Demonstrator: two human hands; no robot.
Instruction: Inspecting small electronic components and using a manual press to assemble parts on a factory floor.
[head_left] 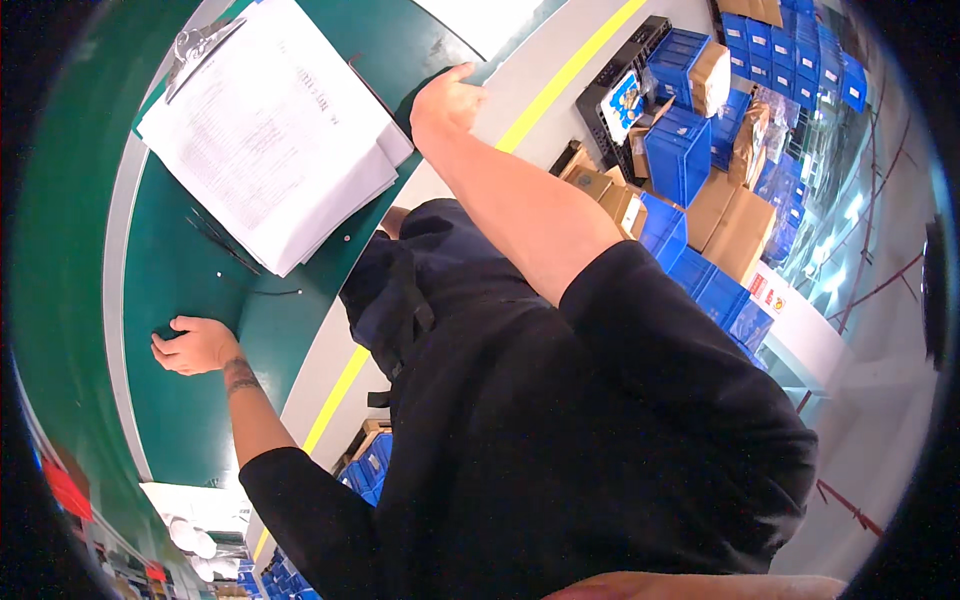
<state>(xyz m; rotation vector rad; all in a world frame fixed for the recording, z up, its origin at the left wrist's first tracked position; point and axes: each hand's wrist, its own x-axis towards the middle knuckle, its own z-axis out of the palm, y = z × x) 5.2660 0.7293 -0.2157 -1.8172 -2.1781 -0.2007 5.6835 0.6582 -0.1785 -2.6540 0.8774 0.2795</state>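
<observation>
Head view, tilted hard, only one view to go on. Person in a black shirt leans over a green work table (190, 270). A thick stack of printed sheets on a clipboard (270, 130) lies on the table, metal clip at the far corner, long axis running from the clip end toward the table edge near the person.

Right hand (447, 100) is up at the table edge just beside the near corner of the clipboard; the paper lies to the left of the fingers, close but I cannot tell if they touch. Fingers look curled together, thumb tucked; seen mostly from the back of the hand, so whether they pinch anything cannot be told. Nothing visibly held.

Left hand (193, 345) rests on the green surface, well apart from the clipboard, which lies up and to the right of it. Fingers bent and pressed together, knuckles up, apparently pressing or gripping a small dark thing under the fingertips; too hidden to name.

Right hand is clearly the nearer one to the paper.

Off the table: grey floor with a yellow line (570, 70), blue crates (680, 150) and cardboard boxes (735, 230) stacked beyond.
</observation>
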